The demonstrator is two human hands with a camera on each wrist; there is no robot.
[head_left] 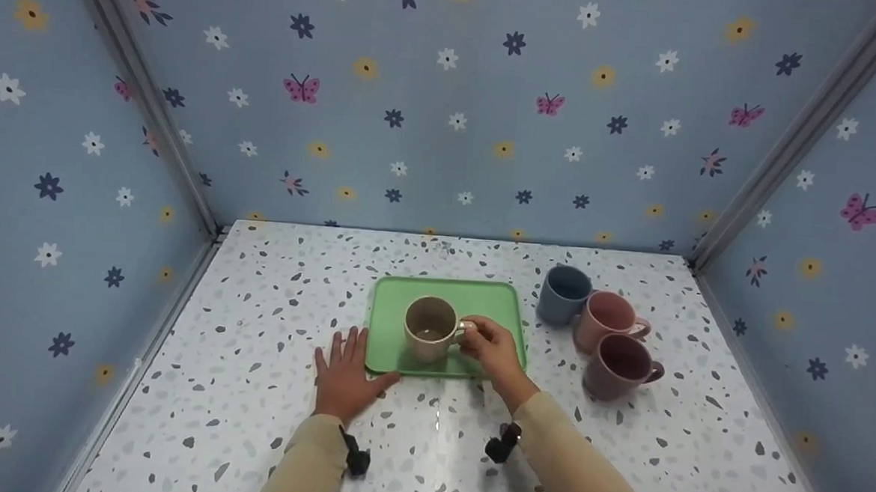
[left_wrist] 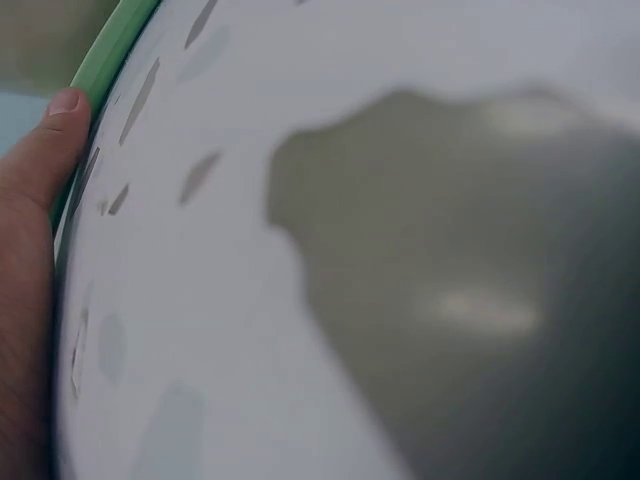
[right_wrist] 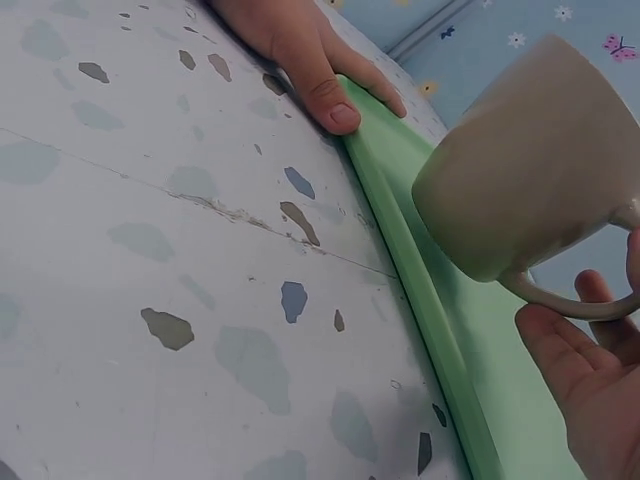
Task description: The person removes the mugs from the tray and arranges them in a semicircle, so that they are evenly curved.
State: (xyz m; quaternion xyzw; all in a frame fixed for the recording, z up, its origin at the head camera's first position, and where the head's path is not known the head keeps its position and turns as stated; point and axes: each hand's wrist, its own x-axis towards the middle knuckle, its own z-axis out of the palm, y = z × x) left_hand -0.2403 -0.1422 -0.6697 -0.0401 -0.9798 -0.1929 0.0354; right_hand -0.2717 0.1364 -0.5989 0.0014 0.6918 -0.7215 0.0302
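A beige mug (head_left: 428, 343) is over the green tray (head_left: 390, 296), its opening facing up. My right hand (head_left: 494, 350) pinches the mug's handle from the right side. In the right wrist view the mug (right_wrist: 530, 165) looks raised a little off the tray, fingers hooked at its handle (right_wrist: 570, 305). My left hand (head_left: 346, 380) lies flat with fingers spread at the tray's front left corner. Its thumb (left_wrist: 66, 110) touches the tray's rim in the left wrist view; the other fingers are out of that view.
On the right of the speckled table (head_left: 268, 342) stand a blue mug (head_left: 561, 301), a pink mug (head_left: 600, 326) and a dark mauve mug (head_left: 611, 375), close together. Flower-patterned walls (head_left: 444, 126) enclose the back and both sides.
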